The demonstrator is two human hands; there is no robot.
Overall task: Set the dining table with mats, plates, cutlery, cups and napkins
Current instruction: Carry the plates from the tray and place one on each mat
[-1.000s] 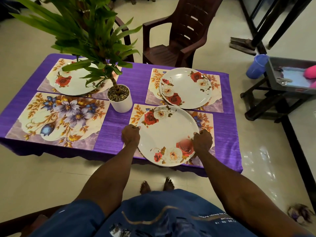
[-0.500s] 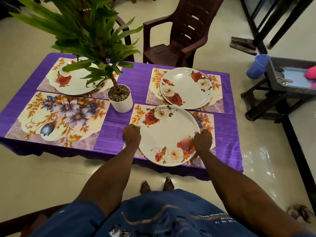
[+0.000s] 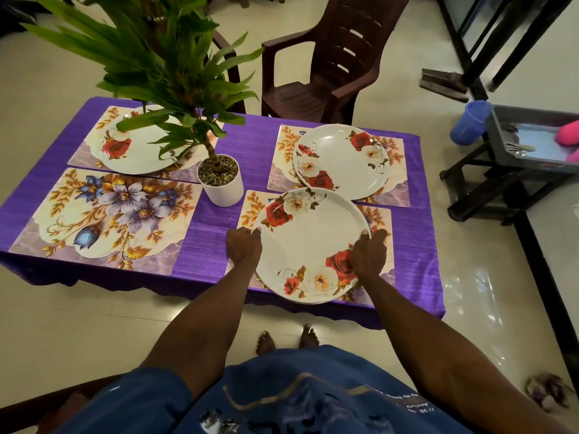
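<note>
A flowered plate [image 3: 313, 245] is held at its two sides over the mat [image 3: 376, 242] in the lower middle of the frame. The left hand [image 3: 242, 245] is curled round the left rim, and the right hand [image 3: 369, 253] is curled round the right rim, so the fingers [image 3: 365, 233] of both hands are closed on the plate. It cannot be told whether the plate is resting flat on the mat or is a little lifted. A second rim seems to show under its near edge, so more than one plate may be held.

Four mats are laid on the purple surface [image 3: 216, 242]. A plate [image 3: 341, 161] is seen on the mat in the upper right, and another plate [image 3: 134, 151] on the mat in the upper left, partly hidden by the potted plant [image 3: 219, 180]. The flower mat [image 3: 106, 214] on the left has no plate yet.

So the mats look done and the plates are nearly done. Cutlery, cups and napkins are not seen on the surface. A blue cup [image 3: 470, 122] and a grey tray [image 3: 532, 136] are waiting at the far right
</note>
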